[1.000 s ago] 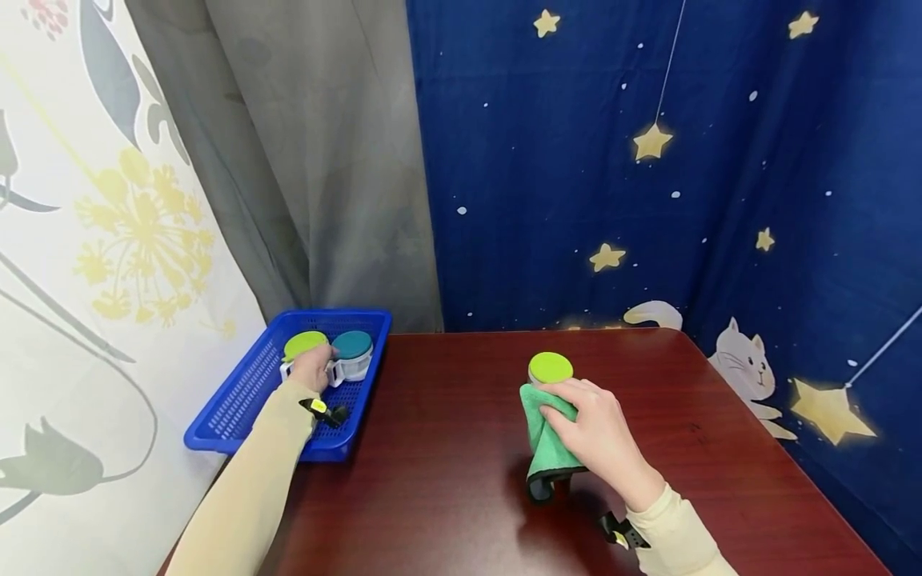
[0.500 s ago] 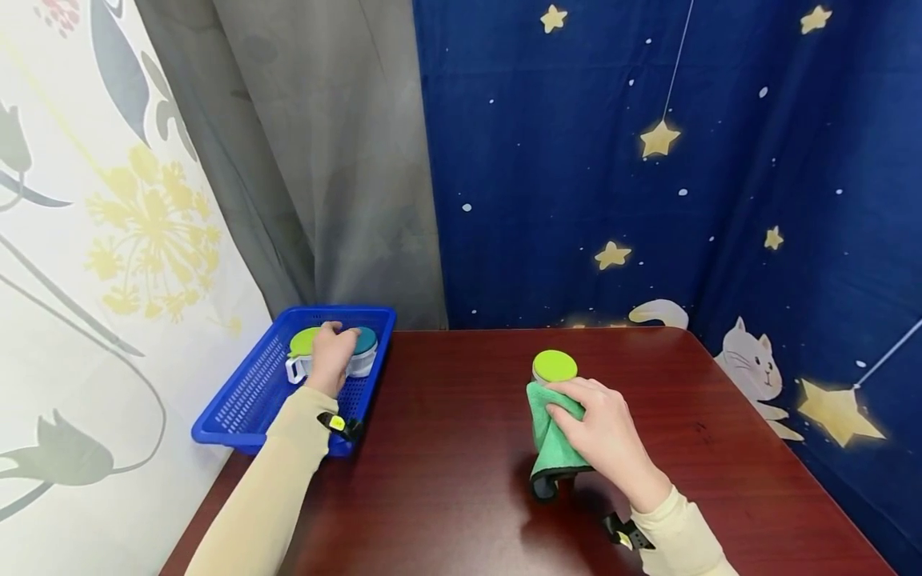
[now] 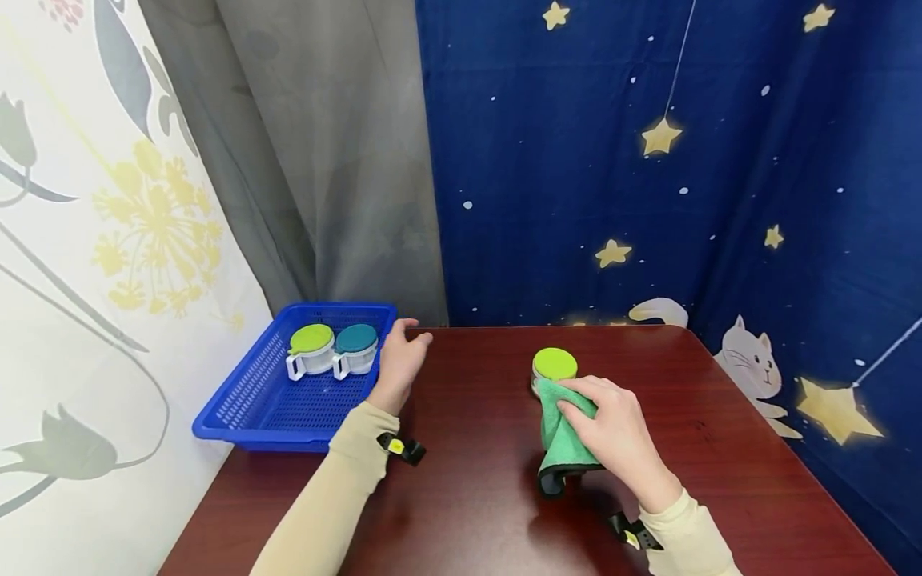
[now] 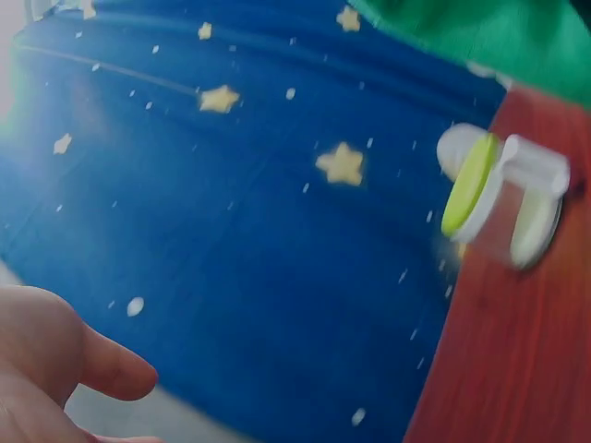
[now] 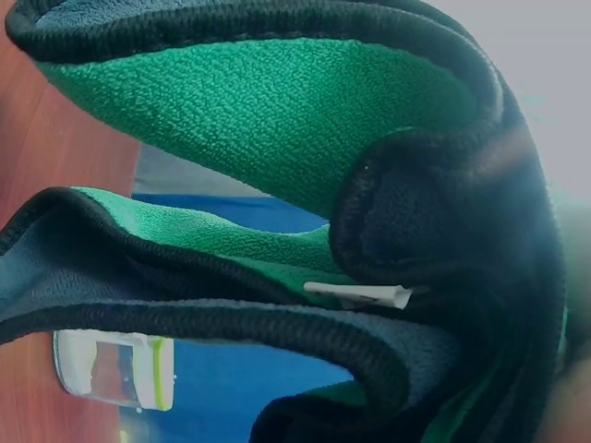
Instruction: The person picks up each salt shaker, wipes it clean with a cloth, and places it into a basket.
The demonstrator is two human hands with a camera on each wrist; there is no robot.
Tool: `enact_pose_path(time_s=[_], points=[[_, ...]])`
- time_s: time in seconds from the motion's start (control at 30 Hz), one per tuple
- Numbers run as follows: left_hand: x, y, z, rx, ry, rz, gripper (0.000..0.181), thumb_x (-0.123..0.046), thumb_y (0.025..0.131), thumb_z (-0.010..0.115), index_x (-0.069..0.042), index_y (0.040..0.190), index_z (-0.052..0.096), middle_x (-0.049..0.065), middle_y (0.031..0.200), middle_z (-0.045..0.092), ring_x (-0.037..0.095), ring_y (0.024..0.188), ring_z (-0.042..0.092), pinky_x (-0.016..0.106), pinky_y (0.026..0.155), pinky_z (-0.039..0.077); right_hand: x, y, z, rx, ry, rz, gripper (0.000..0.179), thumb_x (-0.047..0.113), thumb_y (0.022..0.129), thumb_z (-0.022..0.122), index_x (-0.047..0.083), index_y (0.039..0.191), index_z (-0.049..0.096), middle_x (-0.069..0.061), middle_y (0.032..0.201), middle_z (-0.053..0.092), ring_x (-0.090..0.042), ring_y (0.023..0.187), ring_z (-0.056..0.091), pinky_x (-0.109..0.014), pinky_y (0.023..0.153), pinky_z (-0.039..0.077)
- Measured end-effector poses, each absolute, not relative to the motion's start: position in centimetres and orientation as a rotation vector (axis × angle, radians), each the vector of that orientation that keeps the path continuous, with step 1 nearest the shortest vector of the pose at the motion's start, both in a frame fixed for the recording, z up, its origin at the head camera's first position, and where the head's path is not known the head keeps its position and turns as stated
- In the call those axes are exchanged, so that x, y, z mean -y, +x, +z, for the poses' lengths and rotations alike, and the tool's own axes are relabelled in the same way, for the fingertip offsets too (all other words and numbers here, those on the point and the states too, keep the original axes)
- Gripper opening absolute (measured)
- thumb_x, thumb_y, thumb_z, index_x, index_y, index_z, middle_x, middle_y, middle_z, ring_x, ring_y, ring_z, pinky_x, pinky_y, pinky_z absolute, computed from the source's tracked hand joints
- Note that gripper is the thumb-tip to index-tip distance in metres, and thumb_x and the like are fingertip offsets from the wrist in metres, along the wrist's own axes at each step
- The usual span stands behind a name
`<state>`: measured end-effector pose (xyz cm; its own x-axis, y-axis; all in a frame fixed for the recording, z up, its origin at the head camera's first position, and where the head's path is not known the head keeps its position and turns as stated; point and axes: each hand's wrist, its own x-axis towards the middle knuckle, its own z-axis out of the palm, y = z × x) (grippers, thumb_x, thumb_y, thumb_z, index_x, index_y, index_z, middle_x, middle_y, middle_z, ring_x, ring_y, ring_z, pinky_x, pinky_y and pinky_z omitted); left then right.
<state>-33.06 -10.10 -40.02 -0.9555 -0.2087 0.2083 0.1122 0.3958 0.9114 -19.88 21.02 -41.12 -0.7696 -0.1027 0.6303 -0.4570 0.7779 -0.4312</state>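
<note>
My right hand (image 3: 612,420) pinches a green cloth (image 3: 565,432) with a dark edge, holding it over the table. Just behind the cloth stands a clear jar with a lime-green lid (image 3: 555,364); in the left wrist view the jar (image 4: 508,203) shows a white handle. My left hand (image 3: 399,360) is at the right rim of the blue basket (image 3: 288,436), fingers loose and holding nothing. Inside the basket two handled jars sit side by side, one with a lime-green lid (image 3: 311,338), one with a teal lid (image 3: 356,338). Folds of cloth (image 5: 249,120) fill most of the right wrist view.
The dark red wooden table (image 3: 461,480) runs back to a grey curtain (image 3: 353,160) and a blue star-patterned curtain (image 3: 547,160). A white flowered curtain (image 3: 72,320) borders the left side.
My left hand has moved right, away from the jars in the basket and past its right rim, so both lids now show. My right hand and the cloth have shifted only slightly.
</note>
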Motion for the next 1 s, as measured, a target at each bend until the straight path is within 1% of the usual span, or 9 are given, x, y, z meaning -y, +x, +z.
enact_pose_path(time_s=[0.1, 0.23, 0.33, 0.47, 0.63, 0.7, 0.8, 0.87, 1.0], points=[[8.3, -32.9, -41.0, 2.369, 0.070, -1.622, 0.041, -0.021, 0.090, 0.066, -0.008, 0.128, 0.060, 0.018, 0.134, 0.059, 0.035, 0.120, 0.052, 0.050, 0.101, 0.040, -21.1, -19.8, -41.1, 2.370, 0.411, 0.781, 0.027, 0.017, 0.083, 0.082, 0.023, 0.108, 0.078, 0.012, 0.099, 0.071, -0.010, 0.089, 0.064, -0.037, 0.074, 0.052], [6.3, -32.6, -42.6, 2.367, 0.044, -1.702, 0.036, -0.019, 0.090, 0.067, -0.009, 0.124, 0.063, 0.016, 0.128, 0.061, 0.033, 0.113, 0.054, 0.049, 0.096, 0.043, -21.5, -19.5, -41.0, 2.373, 0.385, 0.786, 0.028, 0.018, 0.083, 0.082, 0.025, 0.110, 0.077, 0.014, 0.100, 0.070, -0.009, 0.088, 0.063, -0.035, 0.072, 0.052], [4.6, -32.0, -43.6, 2.377, 0.035, -1.786, 0.030, -0.017, 0.090, 0.068, -0.010, 0.119, 0.066, 0.015, 0.118, 0.063, 0.032, 0.105, 0.056, 0.047, 0.089, 0.045, -21.9, -19.3, -40.9, 2.384, 0.356, 0.791, 0.029, 0.020, 0.083, 0.082, 0.027, 0.111, 0.077, 0.014, 0.101, 0.069, -0.007, 0.089, 0.062, -0.035, 0.073, 0.052], [2.2, -31.4, -44.7, 2.420, -0.008, -1.886, 0.023, -0.017, 0.091, 0.067, -0.013, 0.113, 0.068, 0.009, 0.107, 0.064, 0.027, 0.095, 0.058, 0.043, 0.083, 0.047, -22.3, -19.2, -40.7, 2.390, 0.332, 0.795, 0.030, 0.020, 0.084, 0.083, 0.028, 0.112, 0.076, 0.014, 0.103, 0.069, -0.007, 0.089, 0.063, -0.036, 0.074, 0.053], [-0.7, -30.6, -46.0, 2.513, -0.101, -1.936, 0.016, -0.017, 0.090, 0.069, -0.013, 0.105, 0.070, 0.004, 0.108, 0.065, 0.023, 0.094, 0.057, 0.038, 0.081, 0.046, -22.7, -19.1, -40.7, 2.386, 0.324, 0.801, 0.031, 0.019, 0.084, 0.083, 0.028, 0.112, 0.076, 0.014, 0.104, 0.070, -0.007, 0.089, 0.063, -0.035, 0.074, 0.053], [-1.6, -30.4, -46.5, 2.551, -0.117, -1.993, 0.016, -0.017, 0.091, 0.069, -0.012, 0.106, 0.070, 0.004, 0.104, 0.064, 0.025, 0.091, 0.057, 0.038, 0.077, 0.045, -22.8, -19.1, -40.7, 2.384, 0.323, 0.801, 0.031, 0.018, 0.084, 0.082, 0.028, 0.112, 0.076, 0.013, 0.104, 0.070, -0.008, 0.089, 0.063, -0.035, 0.074, 0.052], [-2.8, -30.2, -47.2, 2.582, -0.101, -2.143, 0.021, -0.019, 0.094, 0.067, -0.009, 0.112, 0.069, 0.006, 0.100, 0.061, 0.029, 0.088, 0.057, 0.040, 0.075, 0.046, -23.0, -19.0, -40.8, 2.383, 0.314, 0.801, 0.031, 0.018, 0.084, 0.082, 0.028, 0.112, 0.076, 0.012, 0.106, 0.070, -0.009, 0.091, 0.064, -0.035, 0.074, 0.052], [-3.4, -30.2, -47.6, 2.582, -0.077, -2.270, 0.025, -0.020, 0.096, 0.064, -0.007, 0.116, 0.067, 0.011, 0.101, 0.061, 0.034, 0.088, 0.059, 0.044, 0.077, 0.048, -23.2, -19.0, -40.9, 2.382, 0.305, 0.800, 0.031, 0.017, 0.084, 0.082, 0.028, 0.113, 0.076, 0.012, 0.106, 0.070, -0.009, 0.091, 0.064, -0.036, 0.074, 0.052], [-4.5, -30.8, -48.3, 2.573, -0.020, -2.439, 0.029, -0.024, 0.097, 0.062, -0.007, 0.120, 0.064, 0.022, 0.114, 0.061, 0.037, 0.095, 0.062, 0.049, 0.087, 0.051, -23.4, -19.0, -41.0, 2.384, 0.290, 0.801, 0.030, 0.019, 0.085, 0.082, 0.028, 0.113, 0.076, 0.011, 0.106, 0.070, -0.009, 0.090, 0.064, -0.035, 0.073, 0.052]])
